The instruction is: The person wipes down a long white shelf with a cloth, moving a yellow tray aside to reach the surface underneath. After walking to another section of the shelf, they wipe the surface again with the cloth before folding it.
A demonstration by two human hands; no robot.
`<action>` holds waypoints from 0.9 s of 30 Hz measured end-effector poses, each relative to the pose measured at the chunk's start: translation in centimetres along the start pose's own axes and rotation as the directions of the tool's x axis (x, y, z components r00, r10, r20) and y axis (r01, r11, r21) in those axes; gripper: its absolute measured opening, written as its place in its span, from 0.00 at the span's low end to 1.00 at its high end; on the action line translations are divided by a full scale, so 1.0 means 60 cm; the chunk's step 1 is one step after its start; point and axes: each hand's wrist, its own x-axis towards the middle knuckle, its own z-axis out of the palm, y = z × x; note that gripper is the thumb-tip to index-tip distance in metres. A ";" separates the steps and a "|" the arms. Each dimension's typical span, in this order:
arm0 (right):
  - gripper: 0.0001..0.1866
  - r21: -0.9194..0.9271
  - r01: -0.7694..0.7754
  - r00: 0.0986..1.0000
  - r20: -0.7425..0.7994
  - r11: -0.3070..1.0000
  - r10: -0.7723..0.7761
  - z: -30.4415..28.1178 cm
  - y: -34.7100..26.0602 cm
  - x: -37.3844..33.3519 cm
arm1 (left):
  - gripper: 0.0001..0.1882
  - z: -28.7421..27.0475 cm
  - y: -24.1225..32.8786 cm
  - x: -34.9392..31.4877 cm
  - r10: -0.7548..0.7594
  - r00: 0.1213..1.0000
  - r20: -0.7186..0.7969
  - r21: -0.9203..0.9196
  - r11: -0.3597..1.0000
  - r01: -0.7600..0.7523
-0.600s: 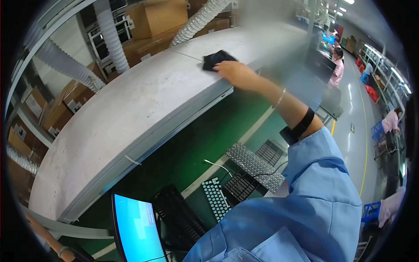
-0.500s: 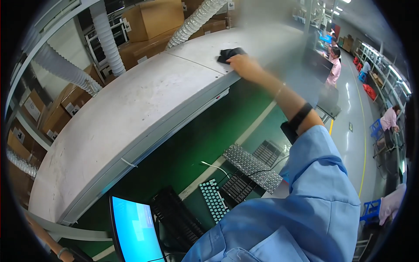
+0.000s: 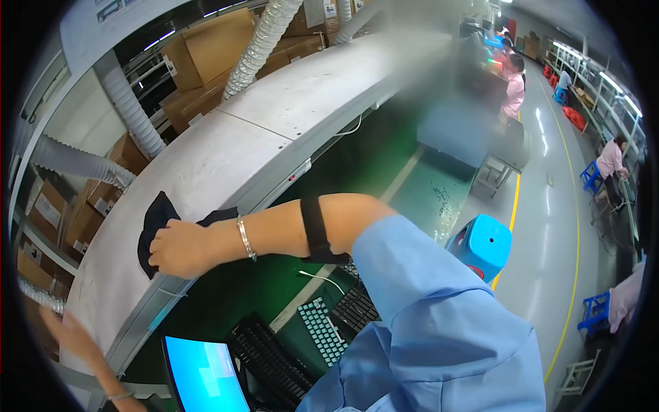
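My right hand (image 3: 182,250) is closed on a black cloth (image 3: 156,218). It presses the cloth against the front part of a long white shelf top (image 3: 199,158), whose surface shows scuffs and small marks. One part of the cloth spreads out past the fingers, and another fold shows behind the wrist. A silver bracelet and a black band are on this arm. At the far left my left hand (image 3: 72,336), blurred by motion, is stretched out beside the shelf's end with nothing visible in it.
Below the shelf are a lit monitor (image 3: 206,374), a mint-keyed keyboard (image 3: 321,331) and dark keyboards (image 3: 271,360) on a green surface. Cardboard boxes (image 3: 213,48) and white ducts (image 3: 264,44) stand behind. A blue stool (image 3: 491,240) is at right; people in pink sit farther off.
My right hand has swept the black cloth from the shelf's far right to its near left part. My left hand has risen beside the shelf's end. The view has shifted.
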 end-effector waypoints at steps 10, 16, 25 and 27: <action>0.07 -0.318 -0.529 0.848 -0.243 0.787 0.471 -0.184 0.256 -0.305 | 0.20 0.039 0.386 -0.102 0.301 0.825 0.478 -0.333 0.931 -0.147; 0.07 -0.378 -0.868 0.497 -0.654 0.323 0.571 -0.334 0.464 -0.557 | 0.21 0.044 0.393 -0.094 0.282 0.820 0.499 -0.366 0.926 -0.096; 0.10 0.909 0.275 -0.169 -0.276 0.314 0.946 -0.355 0.395 -0.681 | 0.20 0.060 0.374 -0.096 0.359 0.806 0.471 -0.325 0.920 -0.220; 0.10 0.870 0.447 -0.123 -0.169 0.207 0.978 -0.343 0.320 -0.713 | 0.20 0.065 0.371 -0.097 0.371 0.807 0.460 -0.343 0.912 -0.224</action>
